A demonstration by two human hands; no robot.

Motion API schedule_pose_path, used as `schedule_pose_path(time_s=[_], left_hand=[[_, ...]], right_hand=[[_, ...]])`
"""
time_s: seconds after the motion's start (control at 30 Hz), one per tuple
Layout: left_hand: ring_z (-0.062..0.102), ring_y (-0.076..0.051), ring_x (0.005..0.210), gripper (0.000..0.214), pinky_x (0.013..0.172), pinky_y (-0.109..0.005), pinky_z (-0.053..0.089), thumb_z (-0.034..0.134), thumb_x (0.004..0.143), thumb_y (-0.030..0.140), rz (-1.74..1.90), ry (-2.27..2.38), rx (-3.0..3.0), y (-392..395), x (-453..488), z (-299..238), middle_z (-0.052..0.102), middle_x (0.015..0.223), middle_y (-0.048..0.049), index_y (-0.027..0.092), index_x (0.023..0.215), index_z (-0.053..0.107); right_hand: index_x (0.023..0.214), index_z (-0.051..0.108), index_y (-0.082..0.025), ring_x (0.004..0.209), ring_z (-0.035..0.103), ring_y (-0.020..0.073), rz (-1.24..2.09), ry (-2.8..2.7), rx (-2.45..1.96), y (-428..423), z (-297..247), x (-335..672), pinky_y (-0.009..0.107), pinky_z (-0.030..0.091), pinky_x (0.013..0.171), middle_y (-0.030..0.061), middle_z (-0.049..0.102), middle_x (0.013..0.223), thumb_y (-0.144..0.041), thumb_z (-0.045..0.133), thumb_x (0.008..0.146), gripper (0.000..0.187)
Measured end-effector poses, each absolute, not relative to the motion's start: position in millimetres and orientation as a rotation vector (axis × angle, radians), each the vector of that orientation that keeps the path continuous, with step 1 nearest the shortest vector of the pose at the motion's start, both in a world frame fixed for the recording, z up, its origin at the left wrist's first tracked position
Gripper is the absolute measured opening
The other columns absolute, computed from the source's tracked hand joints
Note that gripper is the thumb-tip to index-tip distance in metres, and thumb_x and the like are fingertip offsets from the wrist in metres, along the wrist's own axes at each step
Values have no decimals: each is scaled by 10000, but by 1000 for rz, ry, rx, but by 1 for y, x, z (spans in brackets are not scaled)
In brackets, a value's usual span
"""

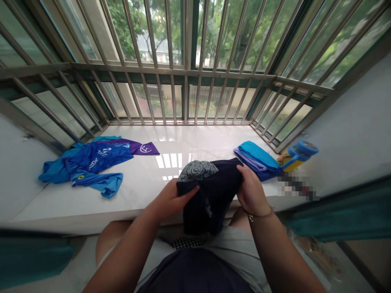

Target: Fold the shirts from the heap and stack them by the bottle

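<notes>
A dark navy garment [210,199] hangs between my hands above my lap, at the sill's front edge. A grey-white patterned part [198,170] shows at its top. My left hand [174,197] pinches the garment's left edge, thumb lying over the cloth. At the upper right corner, my right hand [253,190] grips the same cloth, its fingers partly hidden behind it. Just beyond my right hand lies a stack of folded clothes [258,156] in bright blue, lilac and dark blue. What kind of garment I hold cannot be told.
Loose blue and purple clothes [94,160] lie crumpled on the left of the white sill [146,199]. A blue and yellow bottle [297,154] stands at the right, beside a blurred-out patch. Metal bars [195,73] close off the window behind. Teal curtains [345,211] hang at both sides.
</notes>
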State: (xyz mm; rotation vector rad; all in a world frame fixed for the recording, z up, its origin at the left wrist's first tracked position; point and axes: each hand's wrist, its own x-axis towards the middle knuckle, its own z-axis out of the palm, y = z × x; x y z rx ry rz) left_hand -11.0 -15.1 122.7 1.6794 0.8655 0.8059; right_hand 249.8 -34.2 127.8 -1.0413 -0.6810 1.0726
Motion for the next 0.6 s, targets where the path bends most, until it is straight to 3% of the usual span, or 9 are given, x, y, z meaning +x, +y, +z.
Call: schedule_pose_path(time_s=[0.07, 0.13, 0.23, 0.3, 0.37, 0.43, 0.5, 0.6], left_hand=[[746, -337, 1076, 427, 991, -457, 617, 709, 969, 557, 850, 863, 1662, -3, -19, 138, 817, 1025, -93, 154, 1045, 828], [746, -337, 1091, 422, 993, -461, 620, 732, 947, 557, 814, 794, 1675, 4, -21, 151, 815, 1042, -83, 164, 1065, 829], [761, -288, 903, 345, 867, -408, 646, 771, 924, 528, 584, 583, 1769, 5, -15, 167, 806, 922, -51, 195, 980, 844], [737, -246, 750, 280, 768, -357, 638, 815, 893, 502, 420, 423, 1835, 1, -7, 172, 783, 799, -30, 225, 875, 848], [728, -226, 704, 217, 731, -323, 621, 817, 897, 466, 299, 275, 1861, -4, 0, 172, 781, 766, -22, 257, 850, 854], [739, -221, 738, 189, 736, -306, 605, 757, 955, 425, 248, 183, 1851, -10, 0, 165, 803, 828, -23, 275, 922, 866], [728, -211, 736, 233, 717, -294, 578, 671, 1022, 403, 259, 192, 1844, -16, -6, 151, 804, 858, -21, 271, 1004, 862], [735, -229, 823, 277, 768, -300, 567, 693, 1010, 449, 321, 365, 1860, -26, -21, 117, 808, 959, -32, 257, 1158, 828]], right_hand=[[1101, 773, -228, 1195, 723, 278, 1070, -867, -1121, -39, 131, 259, 408, 582, 1097, 60, 811, 1154, -438, 854, 861, 329], [1238, 746, -245, 1344, 653, 303, 967, -1113, -1163, -47, 138, 263, 456, 519, 1190, 87, 743, 1381, -421, 929, 812, 495], [1522, 615, -302, 1608, 399, 347, 788, -1555, -1077, -59, 155, 257, 524, 326, 1338, 95, 482, 1708, -371, 1033, 679, 944], [1621, 531, -311, 1631, 362, 353, 836, -1873, -981, -62, 163, 249, 525, 295, 1351, 108, 465, 1717, -392, 1041, 668, 1084], [1615, 542, -312, 1510, 527, 338, 981, -2136, -900, -60, 164, 242, 472, 418, 1272, 113, 593, 1593, -422, 1019, 701, 1037], [1566, 580, -304, 1226, 706, 284, 1109, -2282, -929, -56, 159, 238, 380, 547, 1067, 78, 731, 1349, -428, 1000, 721, 951], [1487, 625, -292, 974, 735, 226, 1176, -2343, -1058, -54, 150, 238, 306, 540, 862, 20, 775, 1117, -403, 979, 750, 825], [1240, 724, -268, 883, 707, 196, 1154, -2337, -1210, -58, 140, 241, 274, 462, 770, -12, 773, 981, -333, 900, 851, 432]])
